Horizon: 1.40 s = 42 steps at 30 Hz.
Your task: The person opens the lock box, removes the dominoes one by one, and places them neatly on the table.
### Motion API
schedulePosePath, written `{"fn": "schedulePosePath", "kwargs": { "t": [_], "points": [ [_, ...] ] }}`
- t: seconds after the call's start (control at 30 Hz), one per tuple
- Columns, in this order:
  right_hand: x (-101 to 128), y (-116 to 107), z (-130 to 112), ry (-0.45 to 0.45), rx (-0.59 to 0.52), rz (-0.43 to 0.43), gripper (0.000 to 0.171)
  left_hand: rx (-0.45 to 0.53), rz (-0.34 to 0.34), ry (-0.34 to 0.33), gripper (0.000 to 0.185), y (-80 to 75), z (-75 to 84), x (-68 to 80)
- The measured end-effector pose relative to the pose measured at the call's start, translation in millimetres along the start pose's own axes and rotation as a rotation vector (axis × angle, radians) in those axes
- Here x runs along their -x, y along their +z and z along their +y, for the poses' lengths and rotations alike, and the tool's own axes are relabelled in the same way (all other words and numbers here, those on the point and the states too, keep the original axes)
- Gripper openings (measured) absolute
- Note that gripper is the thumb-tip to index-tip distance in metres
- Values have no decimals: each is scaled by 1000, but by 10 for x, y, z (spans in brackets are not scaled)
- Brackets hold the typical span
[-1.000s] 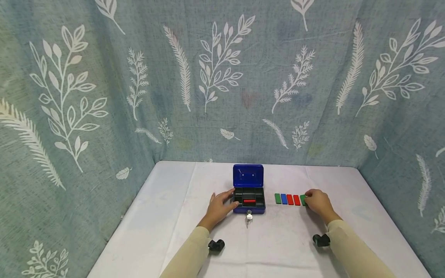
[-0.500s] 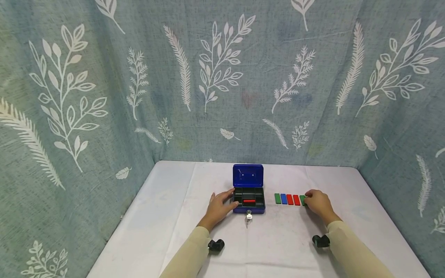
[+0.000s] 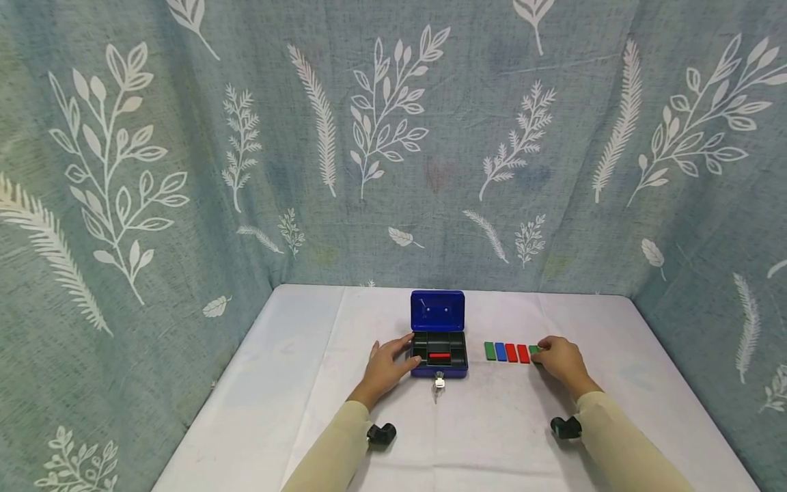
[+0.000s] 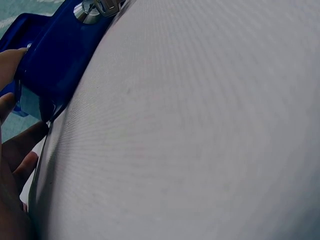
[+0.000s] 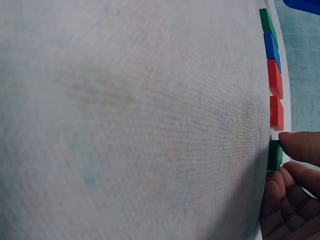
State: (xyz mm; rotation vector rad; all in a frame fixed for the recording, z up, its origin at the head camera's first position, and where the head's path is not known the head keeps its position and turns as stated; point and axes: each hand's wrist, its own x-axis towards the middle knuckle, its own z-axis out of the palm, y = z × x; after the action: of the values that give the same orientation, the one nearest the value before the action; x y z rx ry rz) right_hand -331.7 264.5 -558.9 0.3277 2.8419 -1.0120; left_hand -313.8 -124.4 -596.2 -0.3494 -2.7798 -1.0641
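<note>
A blue cash box [image 3: 420, 373] stands with its lid [image 3: 438, 311] raised and a black compartment tray inside. One red block [image 3: 439, 355] lies in the tray's middle compartment. My left hand [image 3: 381, 369] rests against the box's left side, thumb at the top edge and fingers spread along the wall, as the left wrist view also shows. At the right end of a row of blocks, my right hand [image 3: 561, 359] pinches a green block [image 5: 274, 155] between thumb and fingers, close to the cloth. The hand covers part of this block in the head view.
Left of the pinched block lie two red blocks [image 3: 512, 352] [image 3: 523, 353], a blue block [image 3: 501, 352] and another green block [image 3: 490, 351]. Keys [image 3: 438, 386] hang from the box's front lock. A white cloth [image 3: 492, 430] covers the table; patterned curtains surround it.
The right thumb has shifted slightly left over the end green block. The left hand, the box and the other blocks stay as they were.
</note>
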Motion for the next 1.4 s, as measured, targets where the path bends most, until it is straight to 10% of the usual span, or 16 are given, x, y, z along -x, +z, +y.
{"fn": "schedulePosePath", "kwargs": {
  "t": [1.4],
  "points": [
    [80,-127,-113,-50,23,-17,39,11,-18,-6,64,-17,-8,-3]
  ]
}}
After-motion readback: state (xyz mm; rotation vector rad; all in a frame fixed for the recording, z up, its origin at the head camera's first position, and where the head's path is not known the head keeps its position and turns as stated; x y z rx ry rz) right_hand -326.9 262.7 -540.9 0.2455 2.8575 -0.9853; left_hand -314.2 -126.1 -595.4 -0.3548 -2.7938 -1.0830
